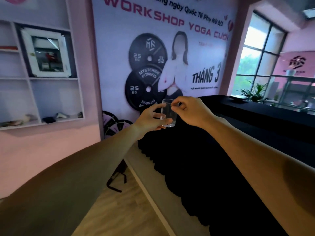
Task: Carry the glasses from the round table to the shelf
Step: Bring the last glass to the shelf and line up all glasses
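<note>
A clear drinking glass (168,114) is held upright in the air at mid frame, in front of a wall banner. My left hand (150,119) wraps its fingers around the lower part of the glass from the left. My right hand (190,110) pinches the rim of the same glass from the right with thumb and forefinger. The white wall shelf (28,79) with open compartments hangs at the left, well apart from the glass. The round table is not in view.
A long counter draped in black cloth (255,120) runs along the right, with potted plants (254,92) at its far end by the window. Weight plates (112,125) lean against the wall below the banner. A black metal frame (116,180) lies on the wooden floor.
</note>
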`<state>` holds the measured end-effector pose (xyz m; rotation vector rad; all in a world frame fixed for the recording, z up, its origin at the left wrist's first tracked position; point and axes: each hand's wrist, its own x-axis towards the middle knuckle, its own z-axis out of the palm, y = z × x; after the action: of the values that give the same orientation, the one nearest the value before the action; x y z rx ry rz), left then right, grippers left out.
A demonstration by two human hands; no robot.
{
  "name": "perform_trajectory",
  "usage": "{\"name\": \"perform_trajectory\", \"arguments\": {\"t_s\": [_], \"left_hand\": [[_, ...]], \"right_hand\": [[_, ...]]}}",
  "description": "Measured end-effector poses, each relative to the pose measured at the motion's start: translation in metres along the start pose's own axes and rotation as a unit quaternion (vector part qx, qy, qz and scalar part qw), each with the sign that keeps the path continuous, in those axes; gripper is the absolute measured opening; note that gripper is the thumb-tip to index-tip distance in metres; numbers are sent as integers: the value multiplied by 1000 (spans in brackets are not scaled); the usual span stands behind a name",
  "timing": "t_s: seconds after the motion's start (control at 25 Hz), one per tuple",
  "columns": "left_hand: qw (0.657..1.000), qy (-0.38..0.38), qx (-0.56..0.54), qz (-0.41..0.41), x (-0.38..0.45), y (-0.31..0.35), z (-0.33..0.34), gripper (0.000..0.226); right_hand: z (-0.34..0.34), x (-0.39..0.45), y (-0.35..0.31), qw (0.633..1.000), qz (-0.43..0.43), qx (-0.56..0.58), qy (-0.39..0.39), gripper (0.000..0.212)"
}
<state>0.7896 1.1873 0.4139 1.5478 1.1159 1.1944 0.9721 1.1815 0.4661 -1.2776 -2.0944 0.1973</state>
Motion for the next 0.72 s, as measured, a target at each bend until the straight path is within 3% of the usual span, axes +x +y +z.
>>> {"name": "perform_trajectory", "arguments": {"t_s": [0.24,0.72], "left_hand": [[998,59,11,-5,103,-29,-96,62],[976,214,21,-22,318,-120,-292,70]], "right_hand": [[80,148,4,999,-35,35,-13,8],[259,449,20,980,-158,92,-80,7]]}}
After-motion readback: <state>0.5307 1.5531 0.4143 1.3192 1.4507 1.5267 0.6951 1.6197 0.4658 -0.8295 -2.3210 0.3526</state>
